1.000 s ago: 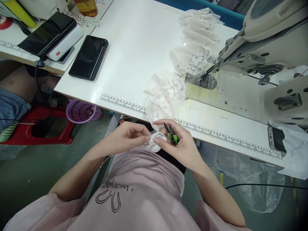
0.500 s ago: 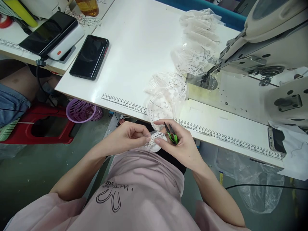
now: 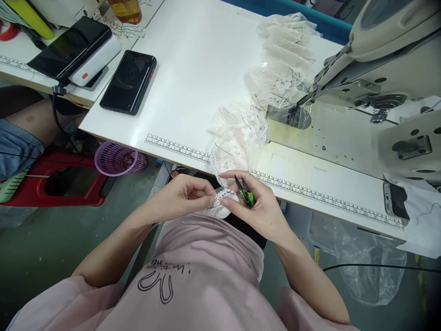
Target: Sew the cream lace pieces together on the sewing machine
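Note:
My left hand [image 3: 195, 195] is closed, pinching the edge of a piece of white lace fabric [image 3: 223, 209] above my lap. On the other side of that piece, my right hand [image 3: 257, 204] grips it between thumb and fingers. Small green-handled thread snips [image 3: 246, 193] also sit in my right hand, their dark blades apart and pointing up and away from me. A line of white lace [image 3: 230, 142] runs from my hands over the table edge and back across the top, with dark thread ends on it.
A sewing machine [image 3: 379, 78] stands at the right. On the table lie a black phone [image 3: 128, 82] and, at the right edge, another phone [image 3: 396, 201]. Left are a power bank [image 3: 94, 62], a purple basket [image 3: 119, 158], a red stool [image 3: 76, 177] and another person's leg [image 3: 27, 115].
Almost nothing differs. Both hands keep their hold on the lace, and the snips have shifted very slightly in my right hand.

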Demonstrator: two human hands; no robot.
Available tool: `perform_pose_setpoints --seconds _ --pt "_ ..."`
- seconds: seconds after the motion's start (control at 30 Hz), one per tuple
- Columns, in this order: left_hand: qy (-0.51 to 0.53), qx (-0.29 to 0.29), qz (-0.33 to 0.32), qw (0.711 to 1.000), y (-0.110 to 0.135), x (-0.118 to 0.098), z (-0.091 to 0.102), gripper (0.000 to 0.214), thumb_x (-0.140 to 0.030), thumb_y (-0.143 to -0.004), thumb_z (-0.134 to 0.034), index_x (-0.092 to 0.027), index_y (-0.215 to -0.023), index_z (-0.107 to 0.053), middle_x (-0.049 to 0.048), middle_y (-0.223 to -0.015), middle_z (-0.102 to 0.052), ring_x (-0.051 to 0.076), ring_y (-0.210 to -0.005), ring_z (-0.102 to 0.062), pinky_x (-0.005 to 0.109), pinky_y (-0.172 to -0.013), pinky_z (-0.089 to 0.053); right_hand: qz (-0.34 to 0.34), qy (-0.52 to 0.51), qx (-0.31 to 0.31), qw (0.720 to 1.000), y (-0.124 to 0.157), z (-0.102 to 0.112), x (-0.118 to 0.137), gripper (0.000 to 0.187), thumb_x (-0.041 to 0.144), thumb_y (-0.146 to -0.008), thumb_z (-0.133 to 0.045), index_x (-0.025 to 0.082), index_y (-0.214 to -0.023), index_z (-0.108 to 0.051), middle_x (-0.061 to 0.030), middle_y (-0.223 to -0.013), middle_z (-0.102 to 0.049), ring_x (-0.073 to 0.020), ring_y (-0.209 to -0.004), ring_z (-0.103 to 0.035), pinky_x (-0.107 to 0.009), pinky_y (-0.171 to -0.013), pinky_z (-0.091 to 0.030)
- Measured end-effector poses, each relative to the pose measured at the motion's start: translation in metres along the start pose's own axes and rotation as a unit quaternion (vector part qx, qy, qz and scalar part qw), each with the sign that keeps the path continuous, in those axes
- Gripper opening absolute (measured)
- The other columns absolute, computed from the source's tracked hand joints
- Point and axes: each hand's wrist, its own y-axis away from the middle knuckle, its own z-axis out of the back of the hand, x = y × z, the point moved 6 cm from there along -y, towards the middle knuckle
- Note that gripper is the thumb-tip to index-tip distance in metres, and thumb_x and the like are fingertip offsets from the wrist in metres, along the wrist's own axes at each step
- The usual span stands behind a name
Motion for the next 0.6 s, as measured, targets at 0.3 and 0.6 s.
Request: perform_pose_setpoints --seconds 0.3,0.6 --pt "-0.003 0.004 -0.002 1.0 -0.0007 -0.0008 -0.0007 0.02 -0.032 -0.089 -0.06 -0.015 -0.08 -0.066 -0.0053 -0.054 -0.041 0.006 -0.051 -0.03 0.019 -0.048 -0.024 0.0 0.015 -0.007 1.0 -0.0007 0.0002 0.0003 0.034 0.026 -0.082 -0.066 0.026 -0.115 -0.06 -0.0006 -0.091 -0.055 -0.0082 -0.061 -0.042 -0.022 -0.051 -0.035" --pt "0.0 0.0 -0.004 1.0 -0.001 -0.001 -0.0012 0.022 -0.033 -0.089 -0.061 -0.015 -0.078 -0.065 -0.0046 -0.055 -0.044 0.006 -0.052 -0.031 0.019 -0.049 -0.025 0.01 0.032 -0.009 0.999 -0.0014 0.0007 0.0014 0.033 0.029 -0.082 -0.066 0.027 -0.115 -0.06 -0.0006 -0.092 -0.056 -0.0098 -0.065 -0.046 -0.024 -0.056 -0.039"
